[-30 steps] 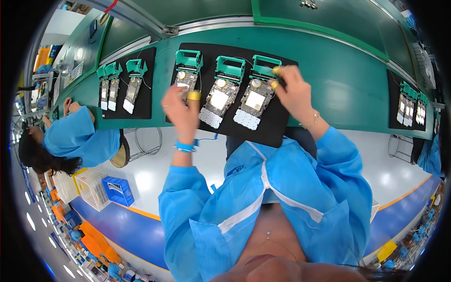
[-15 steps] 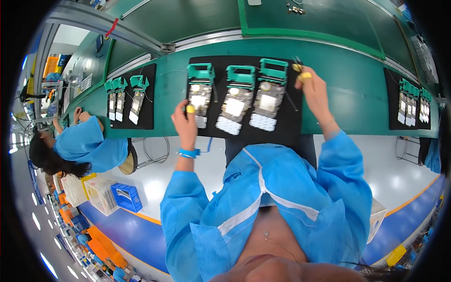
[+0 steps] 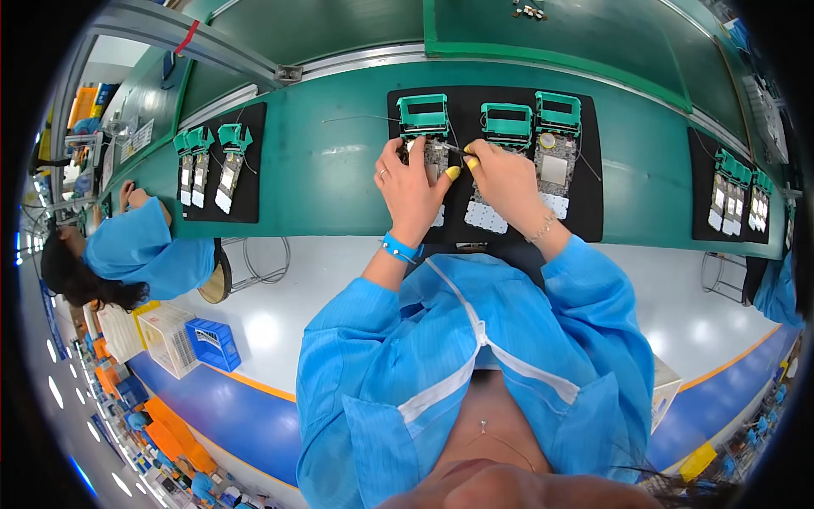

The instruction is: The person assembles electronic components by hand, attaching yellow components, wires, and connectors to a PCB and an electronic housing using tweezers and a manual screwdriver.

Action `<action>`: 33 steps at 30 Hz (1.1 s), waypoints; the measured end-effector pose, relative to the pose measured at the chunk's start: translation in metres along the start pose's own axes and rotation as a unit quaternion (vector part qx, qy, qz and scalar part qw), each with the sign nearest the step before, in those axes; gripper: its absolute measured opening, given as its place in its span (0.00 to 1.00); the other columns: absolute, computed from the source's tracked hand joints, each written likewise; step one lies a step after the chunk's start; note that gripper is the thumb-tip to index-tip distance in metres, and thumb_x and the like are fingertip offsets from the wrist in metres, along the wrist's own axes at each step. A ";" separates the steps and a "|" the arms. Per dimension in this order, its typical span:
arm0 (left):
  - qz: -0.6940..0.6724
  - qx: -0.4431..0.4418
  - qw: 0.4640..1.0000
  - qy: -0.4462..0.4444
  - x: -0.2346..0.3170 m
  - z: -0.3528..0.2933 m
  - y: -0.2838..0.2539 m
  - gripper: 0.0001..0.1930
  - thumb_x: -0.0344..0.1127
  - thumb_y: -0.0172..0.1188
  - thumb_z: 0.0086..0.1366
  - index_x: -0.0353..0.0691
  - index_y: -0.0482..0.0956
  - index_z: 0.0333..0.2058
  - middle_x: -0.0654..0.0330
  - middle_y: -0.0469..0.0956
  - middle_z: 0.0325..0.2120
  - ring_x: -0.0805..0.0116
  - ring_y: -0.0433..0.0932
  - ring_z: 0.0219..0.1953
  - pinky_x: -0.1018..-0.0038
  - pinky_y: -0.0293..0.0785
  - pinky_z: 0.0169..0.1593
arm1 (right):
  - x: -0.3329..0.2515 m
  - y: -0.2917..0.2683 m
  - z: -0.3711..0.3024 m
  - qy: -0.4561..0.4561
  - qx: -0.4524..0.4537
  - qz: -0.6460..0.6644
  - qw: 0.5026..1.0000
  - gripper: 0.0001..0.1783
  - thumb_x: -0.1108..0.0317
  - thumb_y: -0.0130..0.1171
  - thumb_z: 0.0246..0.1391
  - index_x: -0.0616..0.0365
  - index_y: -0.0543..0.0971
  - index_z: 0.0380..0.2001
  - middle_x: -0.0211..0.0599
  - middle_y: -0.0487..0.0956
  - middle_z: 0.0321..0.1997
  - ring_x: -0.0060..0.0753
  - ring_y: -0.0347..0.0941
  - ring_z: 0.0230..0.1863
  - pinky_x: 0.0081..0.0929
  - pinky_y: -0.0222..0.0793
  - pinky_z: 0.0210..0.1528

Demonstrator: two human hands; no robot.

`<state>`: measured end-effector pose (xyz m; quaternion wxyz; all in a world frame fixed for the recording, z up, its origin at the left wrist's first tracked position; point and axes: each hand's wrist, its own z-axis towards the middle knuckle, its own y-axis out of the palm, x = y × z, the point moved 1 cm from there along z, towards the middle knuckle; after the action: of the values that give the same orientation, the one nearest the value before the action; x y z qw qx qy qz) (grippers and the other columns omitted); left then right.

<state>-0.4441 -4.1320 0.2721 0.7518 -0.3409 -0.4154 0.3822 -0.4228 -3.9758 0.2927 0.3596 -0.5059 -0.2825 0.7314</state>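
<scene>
On a black mat lie three circuit boards, each with a green plastic frame at its far end. My left hand rests over the left board, fingers spread and fingertips at its far end near the green frame. In my right hand are dark tweezers, their tip at the same board's far end. That hand partly hides the middle board. The right board shows a round yellowish piece near its frame. Yellow finger covers are on both thumbs and my right index finger.
Similar boards lie on black mats at the left and right of the green bench. A thin wire sticks out left of my mat. Another person sits at the left. Small parts lie at the back.
The mat with its boards now lies farther right on the bench. My left hand has come onto the left board, and my right hand has brought the tweezers left to it.
</scene>
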 end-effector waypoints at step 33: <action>-0.013 0.020 0.999 0.029 -0.005 0.003 0.033 0.06 0.32 0.61 0.51 0.44 0.78 0.29 0.60 0.68 0.34 0.58 0.67 0.40 0.64 0.59 0.44 | 0.041 0.035 -0.001 0.063 -0.048 0.141 0.987 0.06 0.65 0.56 0.52 0.52 0.76 0.33 0.36 0.78 0.22 0.42 0.75 0.25 0.36 0.67 0.25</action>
<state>-0.4581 -4.1203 0.2436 0.7748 -0.3315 -0.3902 0.3709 -0.4394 -3.9627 0.2432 0.2455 -0.6019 -0.2198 0.7274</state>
